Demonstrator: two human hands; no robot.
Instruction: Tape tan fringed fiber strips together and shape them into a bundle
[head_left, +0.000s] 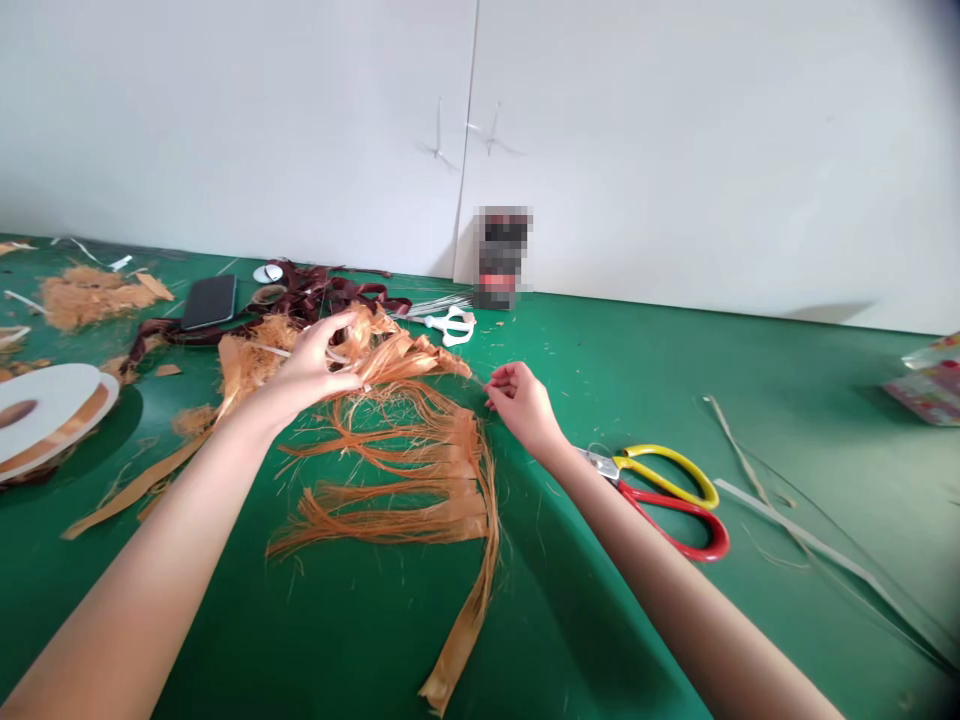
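Observation:
My left hand (311, 365) curves its fingers and thumb around a bunch of gathered orange ribbon (409, 352). The bunch tapers to the right into a thin stem, pinched at its end between the thumb and fingers of my right hand (521, 405). Just below lie several pieces of frayed orange ribbon (457, 510), their threads spreading leftward and their uncut edges lined up on the right. One longer ribbon strip (454, 660) with frayed threads runs down toward me. Scissors with one yellow and one red handle (675, 545) rest beside my right forearm.
At left stands a white ribbon spool (52, 385); a dark phone (210, 302) lies behind it. Dark brown ribbon (322, 290), small white scissors (452, 325) and orange thread fluff (90, 295) lie farther back. Pale strips (810, 540) lie right. A white panel (675, 150) borders the green table.

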